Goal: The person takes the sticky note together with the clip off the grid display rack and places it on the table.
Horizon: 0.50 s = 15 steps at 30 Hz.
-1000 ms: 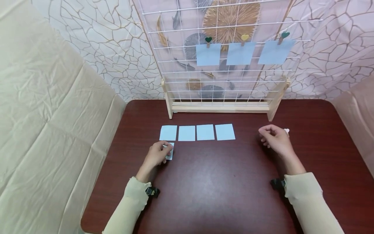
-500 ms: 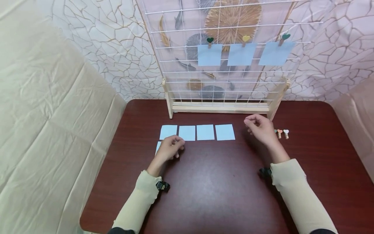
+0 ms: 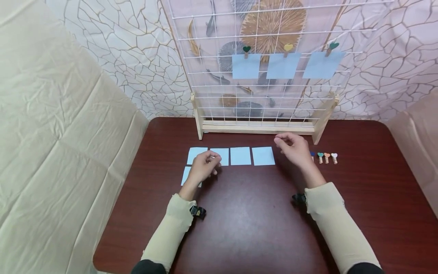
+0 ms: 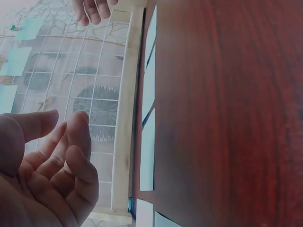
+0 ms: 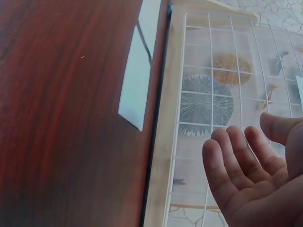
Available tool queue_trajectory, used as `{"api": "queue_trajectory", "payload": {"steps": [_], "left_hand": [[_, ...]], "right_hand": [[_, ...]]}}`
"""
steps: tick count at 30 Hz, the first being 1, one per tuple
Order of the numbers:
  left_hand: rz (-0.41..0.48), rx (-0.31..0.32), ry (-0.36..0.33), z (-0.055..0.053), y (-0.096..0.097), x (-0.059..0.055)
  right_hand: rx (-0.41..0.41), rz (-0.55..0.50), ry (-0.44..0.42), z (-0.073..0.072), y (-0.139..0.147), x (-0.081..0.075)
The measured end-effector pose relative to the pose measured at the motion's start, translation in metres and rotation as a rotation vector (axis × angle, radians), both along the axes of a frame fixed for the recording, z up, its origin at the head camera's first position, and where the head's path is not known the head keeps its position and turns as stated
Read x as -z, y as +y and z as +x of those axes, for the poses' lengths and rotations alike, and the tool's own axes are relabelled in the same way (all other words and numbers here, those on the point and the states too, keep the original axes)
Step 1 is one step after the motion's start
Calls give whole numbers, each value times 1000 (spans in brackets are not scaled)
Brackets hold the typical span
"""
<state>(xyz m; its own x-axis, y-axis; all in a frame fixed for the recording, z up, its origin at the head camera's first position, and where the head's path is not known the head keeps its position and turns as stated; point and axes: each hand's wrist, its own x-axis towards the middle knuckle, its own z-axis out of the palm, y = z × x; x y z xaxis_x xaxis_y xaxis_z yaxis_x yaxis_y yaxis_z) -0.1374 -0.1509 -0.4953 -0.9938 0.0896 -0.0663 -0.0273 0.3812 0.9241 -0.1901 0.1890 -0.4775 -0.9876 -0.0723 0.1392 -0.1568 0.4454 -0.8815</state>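
Note:
My left hand hovers over the left end of a row of light blue paper squares, partly covering a lower square. Its fingers are loosely bent and, in the left wrist view, the thumb and fingertips have nothing between them. Right of the row, my right hand is raised in front of the rack's base, its relaxed fingers holding nothing. Just beyond that wrist lie small clothespins with heart tops: blue, green, orange and white.
A white wire grid rack on a wooden base stands at the table's back. Three blue sheets hang from it: left, middle and right, each under a heart clothespin. Fabric drapes flank the dark red table.
My left hand has moved right and up from the lower square to the row. My right hand has moved left, uncovering the clothespins on the table.

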Motion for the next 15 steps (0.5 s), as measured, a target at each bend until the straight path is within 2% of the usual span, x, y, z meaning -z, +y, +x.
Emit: {"api": "queue_trajectory", "payload": {"steps": [10,15], "left_hand": [[113,-54,40,-9,7,-5],[129,-85,75,-14,10,-10]], "right_hand": [[17,3,66,-11,-10,-15],[22,-20,94,-19,-14,-26]]}}
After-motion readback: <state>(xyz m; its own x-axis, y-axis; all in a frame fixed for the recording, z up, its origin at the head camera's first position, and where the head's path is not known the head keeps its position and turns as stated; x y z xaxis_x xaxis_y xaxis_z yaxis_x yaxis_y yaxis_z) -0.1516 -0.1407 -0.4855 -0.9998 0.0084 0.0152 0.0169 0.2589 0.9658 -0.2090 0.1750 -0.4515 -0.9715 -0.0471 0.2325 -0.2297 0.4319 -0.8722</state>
